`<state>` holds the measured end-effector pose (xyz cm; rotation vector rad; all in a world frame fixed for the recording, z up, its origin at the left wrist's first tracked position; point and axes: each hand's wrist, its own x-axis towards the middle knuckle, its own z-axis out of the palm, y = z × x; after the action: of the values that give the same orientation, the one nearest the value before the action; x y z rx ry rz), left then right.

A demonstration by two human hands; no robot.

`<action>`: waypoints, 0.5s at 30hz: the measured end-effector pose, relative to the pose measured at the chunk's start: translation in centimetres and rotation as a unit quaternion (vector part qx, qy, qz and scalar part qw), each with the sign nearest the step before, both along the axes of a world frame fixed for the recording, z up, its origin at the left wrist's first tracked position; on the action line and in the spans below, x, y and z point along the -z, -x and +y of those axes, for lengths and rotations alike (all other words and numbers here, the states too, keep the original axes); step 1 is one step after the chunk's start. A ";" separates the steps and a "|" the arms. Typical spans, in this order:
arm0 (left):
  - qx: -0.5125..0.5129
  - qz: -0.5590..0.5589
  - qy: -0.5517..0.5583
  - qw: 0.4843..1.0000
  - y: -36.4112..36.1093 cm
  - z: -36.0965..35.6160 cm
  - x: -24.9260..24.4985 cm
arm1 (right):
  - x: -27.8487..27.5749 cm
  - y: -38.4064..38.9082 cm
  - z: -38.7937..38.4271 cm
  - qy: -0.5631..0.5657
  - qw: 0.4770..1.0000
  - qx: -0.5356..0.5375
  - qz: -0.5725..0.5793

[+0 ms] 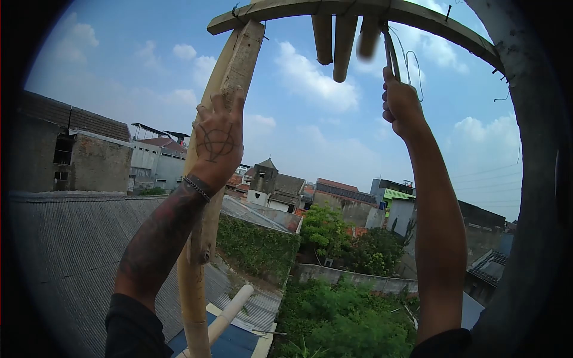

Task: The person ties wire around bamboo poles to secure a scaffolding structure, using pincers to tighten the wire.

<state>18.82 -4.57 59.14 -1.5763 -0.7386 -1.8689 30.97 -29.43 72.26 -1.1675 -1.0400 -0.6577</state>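
Observation:
My left hand point(219, 134) grips an upright wooden post point(243, 56), its fingers curled against the wood and its back toward me. Alongside that post runs a pale bamboo pole point(193, 298). Overhead, a wooden beam point(286, 11) crosses the post's top. Raised just below this beam, my right hand point(403, 104) is closed around the slim handles of a pincer-like tool point(391, 55), whose head is hidden near the beam. A thin loop of wire point(420, 74) hangs beside it. Several bamboo ends point(345, 48) stick out under the beam, left of the tool.
A thick grey column point(537, 179) rises at the right. Nails point(447, 13) protrude from the beam. Far below are a corrugated roof point(65, 250), a lower bamboo pole point(230, 313), green shrubs point(340, 319) and a wall point(358, 281). Houses stand beyond.

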 end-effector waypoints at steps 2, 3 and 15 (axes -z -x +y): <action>-0.012 -0.010 -0.008 1.000 -0.2 0.2 0.1 | 0.3 0.1 1.9 0.004 0.954 -0.297 0.043; -0.019 -0.016 -0.012 1.000 -0.2 0.3 0.1 | 0.2 -0.2 2.6 0.023 0.916 -0.400 0.034; 0.427 0.011 -0.057 0.902 -3.1 -7.1 -7.7 | -0.1 -0.9 2.8 0.053 0.911 -0.408 0.033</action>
<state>21.96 -11.66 66.81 -2.0203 0.1434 -2.4040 31.91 -26.62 72.38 -0.7256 -1.3836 0.1017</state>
